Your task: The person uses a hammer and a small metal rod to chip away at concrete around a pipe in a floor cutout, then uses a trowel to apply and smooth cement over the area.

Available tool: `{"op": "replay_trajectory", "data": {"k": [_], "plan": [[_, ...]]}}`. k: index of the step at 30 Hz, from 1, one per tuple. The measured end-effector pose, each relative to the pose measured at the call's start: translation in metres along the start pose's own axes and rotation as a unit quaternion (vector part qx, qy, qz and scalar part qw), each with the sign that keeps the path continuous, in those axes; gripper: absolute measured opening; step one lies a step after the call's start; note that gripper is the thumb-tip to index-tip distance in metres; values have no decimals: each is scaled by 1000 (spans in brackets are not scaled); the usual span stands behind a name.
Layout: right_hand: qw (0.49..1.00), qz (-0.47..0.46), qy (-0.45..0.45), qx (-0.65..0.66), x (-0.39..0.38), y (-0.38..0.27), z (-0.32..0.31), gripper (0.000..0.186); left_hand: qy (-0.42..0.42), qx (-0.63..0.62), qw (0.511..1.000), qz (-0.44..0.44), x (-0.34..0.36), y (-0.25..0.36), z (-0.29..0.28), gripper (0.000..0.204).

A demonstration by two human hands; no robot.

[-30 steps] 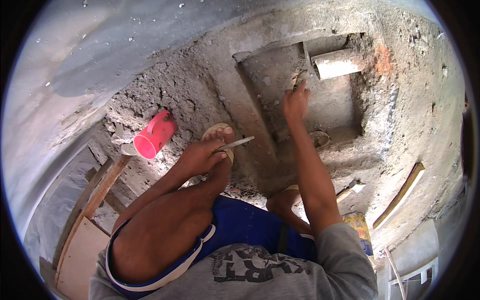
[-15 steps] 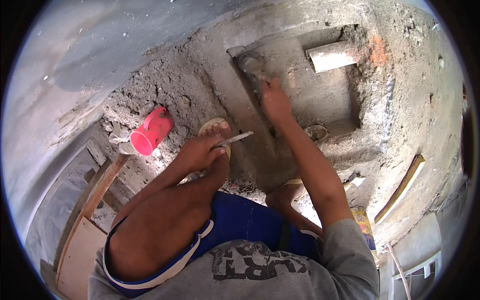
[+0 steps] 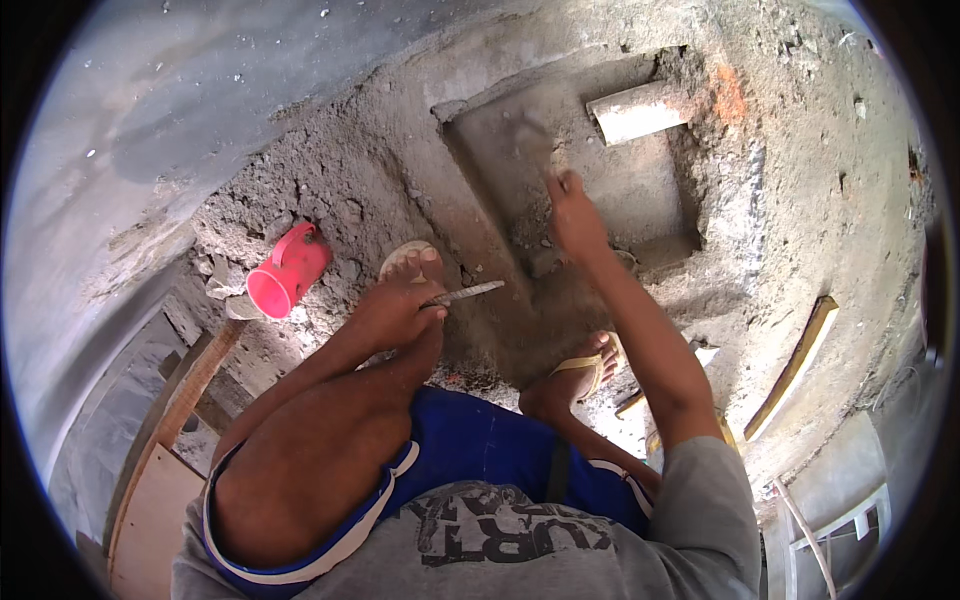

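My right hand [image 3: 578, 222] is closed round the handle of a trowel [image 3: 536, 148], held over the rectangular pit [image 3: 640, 195] in the rough concrete. Motion blurs the trowel's blade, so its exact outline is unclear. Resting by my raised left knee and foot, my left hand [image 3: 398, 312] grips a thin, grey, mortar-crusted rod [image 3: 478, 291] that sticks out to the right. The rod's other end is hidden in the fingers. A short pale pipe [image 3: 640, 118] juts into the pit from its far right side.
A pink plastic mug [image 3: 290, 270] lies tilted on rubble at the left. Wooden boards [image 3: 190, 395] stand lower left, and a wood strip [image 3: 795, 370] lies at right. Beyond is a smooth grey wall [image 3: 200, 90]. A round rim [image 3: 626, 260] shows partly behind my right forearm.
My right hand and the trowel have moved from the pit's left corner toward its middle. My left hand keeps its grip on the rod. The whole view has shifted slightly.
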State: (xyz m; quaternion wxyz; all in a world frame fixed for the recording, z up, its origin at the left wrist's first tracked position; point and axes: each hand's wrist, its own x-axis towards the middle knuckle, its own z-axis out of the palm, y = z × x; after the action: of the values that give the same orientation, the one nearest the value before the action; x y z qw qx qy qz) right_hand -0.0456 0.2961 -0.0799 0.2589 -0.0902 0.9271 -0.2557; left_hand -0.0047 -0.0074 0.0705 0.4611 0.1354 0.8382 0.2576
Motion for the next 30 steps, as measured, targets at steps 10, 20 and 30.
{"op": "replay_trajectory", "data": {"k": [10, 20, 30], "plan": [[995, 7, -95, 30, -58, -24, 11, 55, 31, -27, 999, -15, -6, -10, 8, 26], [994, 94, -15, 49, -59, -24, 48, 63, 12, -42, 999, -9, 1, -3, -2, 26], [998, 39, 1, -44, -2, -2, 34, 64, -48, -44, 998, -18, 2, -1, -6, 27]]}}
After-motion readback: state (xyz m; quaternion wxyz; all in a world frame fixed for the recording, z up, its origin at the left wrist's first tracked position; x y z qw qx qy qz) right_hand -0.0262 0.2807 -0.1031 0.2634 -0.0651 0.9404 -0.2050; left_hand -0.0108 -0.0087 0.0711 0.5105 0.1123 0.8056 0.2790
